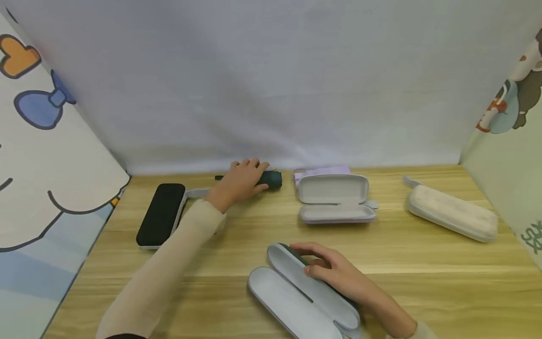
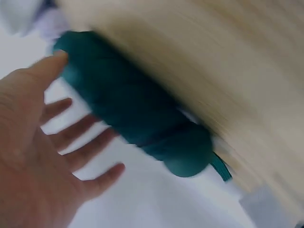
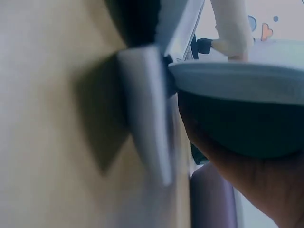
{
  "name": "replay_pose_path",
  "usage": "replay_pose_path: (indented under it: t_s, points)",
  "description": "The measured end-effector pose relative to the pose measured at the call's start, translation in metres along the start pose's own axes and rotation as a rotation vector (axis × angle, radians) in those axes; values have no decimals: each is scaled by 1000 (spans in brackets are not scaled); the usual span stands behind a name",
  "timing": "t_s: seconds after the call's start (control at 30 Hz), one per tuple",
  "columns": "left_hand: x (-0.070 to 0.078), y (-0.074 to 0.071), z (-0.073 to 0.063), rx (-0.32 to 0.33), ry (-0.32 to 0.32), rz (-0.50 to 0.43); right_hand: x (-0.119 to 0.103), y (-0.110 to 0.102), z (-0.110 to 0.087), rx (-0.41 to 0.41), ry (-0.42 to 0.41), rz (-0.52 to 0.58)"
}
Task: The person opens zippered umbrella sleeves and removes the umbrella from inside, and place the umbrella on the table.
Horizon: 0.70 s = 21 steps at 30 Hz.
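At the back of the table, my left hand [image 1: 240, 183] reaches over a folded dark green umbrella [image 1: 272, 179]. In the left wrist view its fingers are spread beside the umbrella [image 2: 128, 102], the thumb at one end of it. Nearer to me lies an unfolded hard case [image 1: 292, 301], pale grey inside and dark green outside. My right hand [image 1: 338, 273] grips the case's right half, thumb over the rim and fingers against the green outside. The right wrist view shows the green shell [image 3: 242, 123] against the hand and a blurred grey strap tab [image 3: 145, 109] hanging beside it.
A black case [image 1: 161, 214] with a grey strap lies at the left, partly behind my left forearm. An open grey case [image 1: 338, 213] stands at the back middle, before a folded purple umbrella [image 1: 328, 170]. At the right is a closed cream case [image 1: 453, 212]. White cloth [image 1: 288, 84] hangs behind.
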State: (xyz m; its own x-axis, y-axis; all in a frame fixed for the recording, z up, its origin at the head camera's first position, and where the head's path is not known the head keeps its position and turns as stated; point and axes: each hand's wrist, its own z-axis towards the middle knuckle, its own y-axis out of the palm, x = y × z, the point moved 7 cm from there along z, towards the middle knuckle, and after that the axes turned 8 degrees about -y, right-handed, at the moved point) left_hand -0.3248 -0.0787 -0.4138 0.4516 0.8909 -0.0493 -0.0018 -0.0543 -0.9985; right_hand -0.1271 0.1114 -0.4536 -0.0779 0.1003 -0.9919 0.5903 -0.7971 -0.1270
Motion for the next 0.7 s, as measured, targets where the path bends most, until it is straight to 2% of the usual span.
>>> replay_pose_path:
  t_s: [0.07, 0.17, 0.27, 0.3, 0.4, 0.53, 0.7]
  points:
    - [3, -9, -13, 55, -13, -76, -4, 0, 9, -28, 3, -20]
    - [13, -24, -41, 132, 40, -200, -9, -2, 24, -74, 1, -54]
    - [22, -34, -69, 146, 89, -316, -15, -5, 39, -107, -14, -88]
    - [23, -35, -78, 138, 88, -341, -18, -5, 44, -120, -33, -104]
    - [21, -35, -102, 106, 45, -397, -22, -5, 59, -152, -48, -147]
    - [13, -28, -130, 81, -14, -407, -25, -1, 77, -208, -29, -195]
    - [3, -16, -154, 34, -105, -430, -31, 3, 100, -287, -34, -225]
